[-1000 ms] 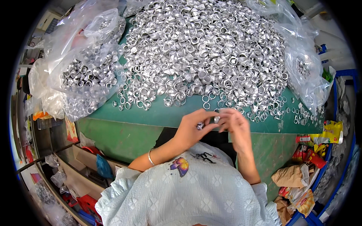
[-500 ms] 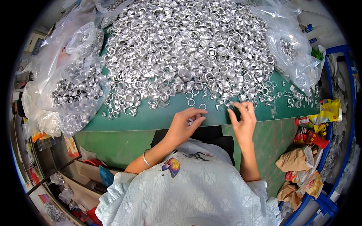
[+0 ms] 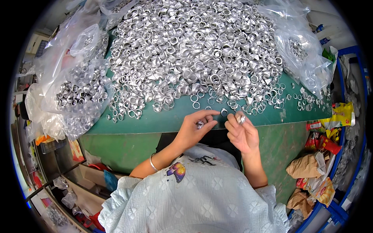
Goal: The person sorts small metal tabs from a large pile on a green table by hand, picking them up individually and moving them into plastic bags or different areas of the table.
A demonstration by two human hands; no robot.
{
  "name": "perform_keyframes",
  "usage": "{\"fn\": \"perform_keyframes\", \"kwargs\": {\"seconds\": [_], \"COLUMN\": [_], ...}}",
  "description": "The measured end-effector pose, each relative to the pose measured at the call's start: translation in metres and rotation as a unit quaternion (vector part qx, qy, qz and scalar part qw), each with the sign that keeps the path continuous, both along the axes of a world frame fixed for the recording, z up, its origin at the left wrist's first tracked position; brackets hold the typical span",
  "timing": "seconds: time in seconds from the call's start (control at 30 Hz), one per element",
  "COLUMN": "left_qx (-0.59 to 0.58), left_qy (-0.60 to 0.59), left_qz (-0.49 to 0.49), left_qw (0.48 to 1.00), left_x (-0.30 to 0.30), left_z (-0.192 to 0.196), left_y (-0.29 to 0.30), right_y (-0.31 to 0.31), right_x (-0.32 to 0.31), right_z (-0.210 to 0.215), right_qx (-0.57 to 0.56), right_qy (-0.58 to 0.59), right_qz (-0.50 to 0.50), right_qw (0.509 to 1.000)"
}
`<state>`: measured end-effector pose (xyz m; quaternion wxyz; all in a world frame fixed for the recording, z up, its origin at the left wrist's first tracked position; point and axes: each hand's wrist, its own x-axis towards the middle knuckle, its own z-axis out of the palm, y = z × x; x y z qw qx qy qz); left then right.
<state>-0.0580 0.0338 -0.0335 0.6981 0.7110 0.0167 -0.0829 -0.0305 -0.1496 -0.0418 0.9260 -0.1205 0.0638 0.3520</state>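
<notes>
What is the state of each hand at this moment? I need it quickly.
Left hand: curled around small silver pieces, thumb and forefinger apart.
Right hand: closed, holding a silver ring, slightly blurred.

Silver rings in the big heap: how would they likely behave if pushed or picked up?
The silver rings probably hold their shape, since their shiny bands look metallic. Pushed, they would likely slide and scatter, as they lie loose and jumbled. Each seems light enough for a pinch: the right hand has one at its fingertips.
</notes>
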Motion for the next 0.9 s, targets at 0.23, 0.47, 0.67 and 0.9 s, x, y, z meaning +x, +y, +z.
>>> {"fn": "perform_keyframes", "kwargs": {"seconds": [0.23,0.47,0.67,0.9], "left_qx": [0.012,0.046,0.051,0.06], "left_qy": [0.01,0.006,-0.007,-0.002], "left_qz": [-0.017,-0.018,-0.038,-0.055], "left_qw": [1.0,0.999,0.998,0.997], "left_x": [0.002,0.003,0.006,0.007], "left_z": [0.001,0.001,-0.004,-0.004], "left_y": [-0.006,-0.008,-0.019,-0.026], "right_y": [-0.018,-0.062,-0.074,-0.037], "right_x": [0.007,0.016,0.006,0.001], "right_z": [-0.009,-0.005,-0.007,-0.008], "right_qx": [-0.077,-0.191,-0.481,-0.817], "right_qy": [-0.045,-0.124,-0.212,-0.42], "right_qz": [-0.053,-0.175,-0.264,-0.104], "right_qw": [0.995,0.958,0.809,0.381]}}
